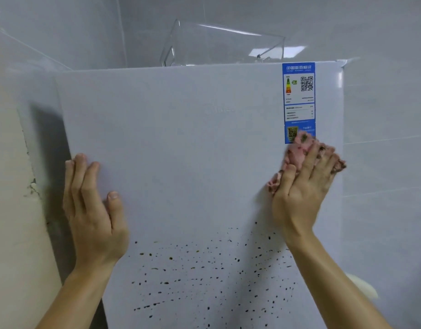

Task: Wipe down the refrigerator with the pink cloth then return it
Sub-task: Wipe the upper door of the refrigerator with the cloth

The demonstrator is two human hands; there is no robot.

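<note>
My right hand (pixel 304 186) presses the pink cloth (pixel 296 154) flat against the refrigerator (pixel 181 138) door, fingers spread and fairly straight over it, not clenched. The cloth sits high on the door's right side, overlapping the bottom of the blue label (pixel 298 100). My left hand (pixel 90 203) lies open and flat near the door's left edge, holding nothing. The dark specks (pixel 204 269) spread in a wide band from left to right, below both hands. I judge the next wipe goes down and leftward, and my right hand already has the cloth.
</note>
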